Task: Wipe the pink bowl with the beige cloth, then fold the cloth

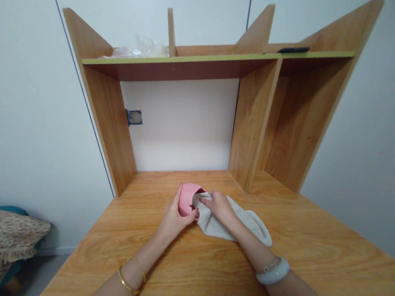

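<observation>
A pink cup (187, 197) lies tipped on its side in the middle of the wooden desk (314, 243), with its mouth turned to the right. My left hand (174, 219) wraps round the cup and holds it. My right hand (218, 206) grips a beige cloth (248, 222) and presses one end of it into the cup's mouth. The rest of the cloth trails over the desk toward the right, under my right forearm.
A wooden hutch (251, 130) with dividers and a green-edged shelf stands at the back of the desk. A clear plastic bag (142, 48) and a dark flat object (293, 49) lie on the shelf. A patterned cushion (9, 236) sits at lower left, off the desk.
</observation>
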Demonstrator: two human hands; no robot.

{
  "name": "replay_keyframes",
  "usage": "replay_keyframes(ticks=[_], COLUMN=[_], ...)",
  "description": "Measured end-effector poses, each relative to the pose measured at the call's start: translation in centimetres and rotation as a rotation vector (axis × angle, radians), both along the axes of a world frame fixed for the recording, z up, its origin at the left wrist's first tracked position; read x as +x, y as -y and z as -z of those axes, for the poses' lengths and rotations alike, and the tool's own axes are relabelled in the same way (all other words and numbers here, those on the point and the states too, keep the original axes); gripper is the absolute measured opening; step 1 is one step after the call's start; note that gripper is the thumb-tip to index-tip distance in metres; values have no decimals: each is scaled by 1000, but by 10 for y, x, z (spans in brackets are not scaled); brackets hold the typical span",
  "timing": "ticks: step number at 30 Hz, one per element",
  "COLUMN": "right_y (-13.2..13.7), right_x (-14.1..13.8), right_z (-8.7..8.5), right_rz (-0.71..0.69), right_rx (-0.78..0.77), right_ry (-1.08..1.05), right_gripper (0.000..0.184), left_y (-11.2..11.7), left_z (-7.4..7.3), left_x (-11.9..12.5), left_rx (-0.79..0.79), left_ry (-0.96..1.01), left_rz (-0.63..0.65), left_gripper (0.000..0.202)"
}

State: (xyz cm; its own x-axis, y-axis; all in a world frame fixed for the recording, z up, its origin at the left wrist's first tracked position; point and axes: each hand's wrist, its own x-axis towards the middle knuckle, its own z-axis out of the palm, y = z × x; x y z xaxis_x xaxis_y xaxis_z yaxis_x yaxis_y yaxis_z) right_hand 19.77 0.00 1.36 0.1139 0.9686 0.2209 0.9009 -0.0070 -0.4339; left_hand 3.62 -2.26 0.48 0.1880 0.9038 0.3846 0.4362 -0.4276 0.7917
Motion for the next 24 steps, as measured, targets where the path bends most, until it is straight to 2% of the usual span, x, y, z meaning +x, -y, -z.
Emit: replay_keyframes(ticks=[5, 11, 15, 20, 24], right_y=[6, 14, 11, 1, -4], right_x=[-2, -7, -6, -2, 1], right_z=[-8, -16, -10, 3, 6], right_rz=[10, -81, -30, 68, -35], right_rx=[45, 124, 136, 24, -36], right_ry=[77, 281, 180, 57, 27], right_gripper=[19, 15, 20, 45, 34], left_y=[3, 8, 7, 6, 7], left_z=[-1, -5, -5, -4, -6], left_x=[1, 0, -1, 0, 1], left_rx=[-6, 5, 19, 29, 39], left_ry=[-44, -118, -166, -209, -229], left_rz=[14, -35, -78, -87, -94], left_gripper=[84, 79, 79, 79, 79])
